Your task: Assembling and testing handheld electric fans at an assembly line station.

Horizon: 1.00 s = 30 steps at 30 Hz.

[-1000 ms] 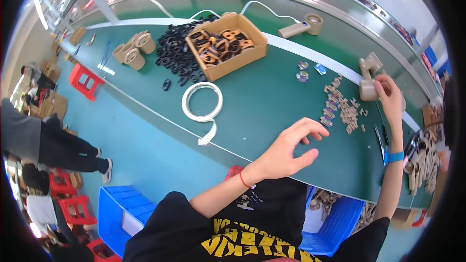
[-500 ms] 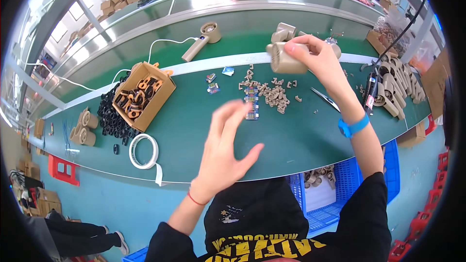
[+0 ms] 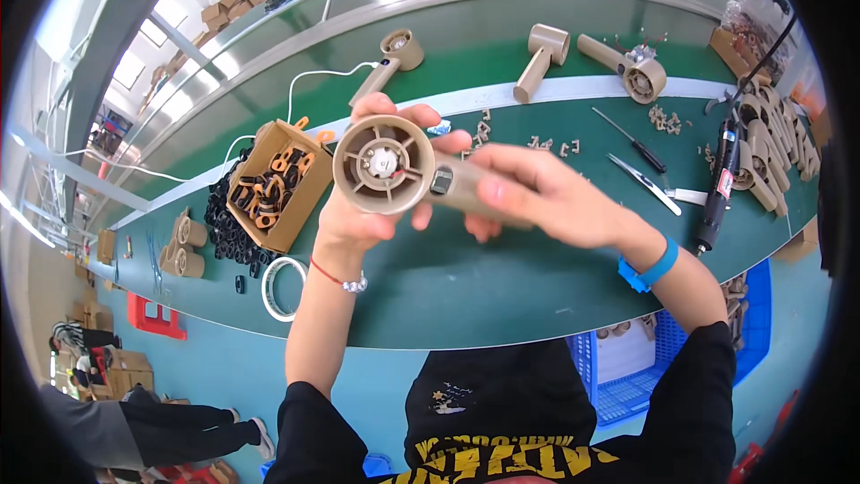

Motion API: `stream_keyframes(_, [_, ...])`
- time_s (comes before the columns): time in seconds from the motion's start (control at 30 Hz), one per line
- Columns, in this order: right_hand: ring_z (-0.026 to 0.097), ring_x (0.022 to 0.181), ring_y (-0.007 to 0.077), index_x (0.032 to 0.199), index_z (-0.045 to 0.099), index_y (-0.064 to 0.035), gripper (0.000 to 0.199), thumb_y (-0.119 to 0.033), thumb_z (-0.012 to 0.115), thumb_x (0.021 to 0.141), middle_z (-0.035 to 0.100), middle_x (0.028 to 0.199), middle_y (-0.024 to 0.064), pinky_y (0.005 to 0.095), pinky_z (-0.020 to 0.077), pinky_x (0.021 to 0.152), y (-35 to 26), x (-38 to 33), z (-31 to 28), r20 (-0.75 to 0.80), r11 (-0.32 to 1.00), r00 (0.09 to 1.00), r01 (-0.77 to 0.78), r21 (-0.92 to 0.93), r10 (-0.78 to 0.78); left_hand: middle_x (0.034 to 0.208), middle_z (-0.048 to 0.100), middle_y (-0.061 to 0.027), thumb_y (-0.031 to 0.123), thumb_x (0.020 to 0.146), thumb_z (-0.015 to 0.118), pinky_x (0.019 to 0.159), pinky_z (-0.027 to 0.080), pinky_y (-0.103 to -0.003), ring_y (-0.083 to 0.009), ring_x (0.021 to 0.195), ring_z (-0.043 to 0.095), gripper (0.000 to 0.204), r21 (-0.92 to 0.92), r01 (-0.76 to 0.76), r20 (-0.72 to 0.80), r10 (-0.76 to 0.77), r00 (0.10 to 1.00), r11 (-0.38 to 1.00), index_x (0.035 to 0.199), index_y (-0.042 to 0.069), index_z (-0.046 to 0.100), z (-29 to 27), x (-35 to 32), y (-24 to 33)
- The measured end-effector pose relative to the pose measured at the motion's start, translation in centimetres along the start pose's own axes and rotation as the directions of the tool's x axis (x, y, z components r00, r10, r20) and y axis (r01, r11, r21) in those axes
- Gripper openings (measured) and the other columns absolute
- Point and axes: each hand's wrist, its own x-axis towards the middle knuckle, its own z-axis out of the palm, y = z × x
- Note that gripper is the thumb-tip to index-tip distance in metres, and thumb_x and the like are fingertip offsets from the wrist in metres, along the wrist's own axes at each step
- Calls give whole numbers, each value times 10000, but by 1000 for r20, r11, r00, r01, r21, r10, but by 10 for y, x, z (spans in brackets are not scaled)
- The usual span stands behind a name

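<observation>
A beige handheld fan (image 3: 383, 164) is held between both hands above the green worktable, its round open end facing me. Inside the ring, spokes run to a hub with a white centre and a bit of red. My left hand (image 3: 351, 220) is closed around the fan's round head from behind. My right hand (image 3: 546, 193) grips the handle, which carries a small dark switch near the head. Beyond the hands lie another beige fan (image 3: 543, 58) and a fan with bare wires (image 3: 641, 79). Several small beige clips (image 3: 539, 143) are partly hidden behind my right hand.
At left, a cardboard box (image 3: 300, 202) of orange and black parts stands beside loose black rings (image 3: 219, 220) and a tape roll (image 3: 273, 291). Tweezers (image 3: 645, 185), a screwdriver (image 3: 638, 143) and a power screwdriver (image 3: 719, 193) lie right, near piled beige shells (image 3: 761, 139). Blue crates (image 3: 618, 399) sit below the edge.
The fan has come down and nearer, turned so its open end faces me. My left hand, open before, has closed around its head. My view has shifted.
</observation>
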Motion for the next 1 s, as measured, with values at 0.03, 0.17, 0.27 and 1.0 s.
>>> stream_keyframes(0.03, [622, 743, 133, 1093, 570, -23, 400, -404, 527, 979, 617, 876, 67, 273, 496, 667, -3, -4, 2, 98, 977, 983, -167, 129, 155, 1356, 455, -173, 132, 582, 921, 844, 589, -416, -400, 1281, 461, 989, -11, 12, -14, -12, 1000, 1000, 1374, 135, 329, -1, 3, -3])
stream_keyframes(0.17, [605, 620, 118, 970, 506, -42, 372, -414, 499, 988, 596, 803, 54, 248, 481, 568, 17, -12, 3, 170, 899, 954, -289, 329, 245, 1392, 441, -171, 288, 558, 928, 1023, 454, -463, -332, 1263, 495, 1027, 235, 177, -282, -107, 953, 956, 1384, 37, 371, -1, -2, -14])
stream_keyframes(0.27, [590, 578, 121, 1045, 478, -39, 360, -395, 494, 991, 580, 774, 51, 246, 478, 517, 26, -11, 7, 201, 816, 935, -352, 458, 291, 1328, 515, -143, 158, 601, 857, 956, 505, -413, -277, 1114, 604, 882, 314, 263, -331, -154, 931, 912, 1357, 34, 419, -7, -2, -17])
stream_keyframes(1.0, [514, 531, 63, 1087, 510, -12, 258, -220, 565, 944, 540, 683, 0, 229, 401, 468, 43, -19, 17, -158, 985, 986, -67, -158, 42, 1319, 488, -98, 31, 605, 874, 982, 476, -324, -199, 1187, 561, 886, 762, 154, -224, 34, 974, 630, 1353, 26, 400, 12, -4, -30])
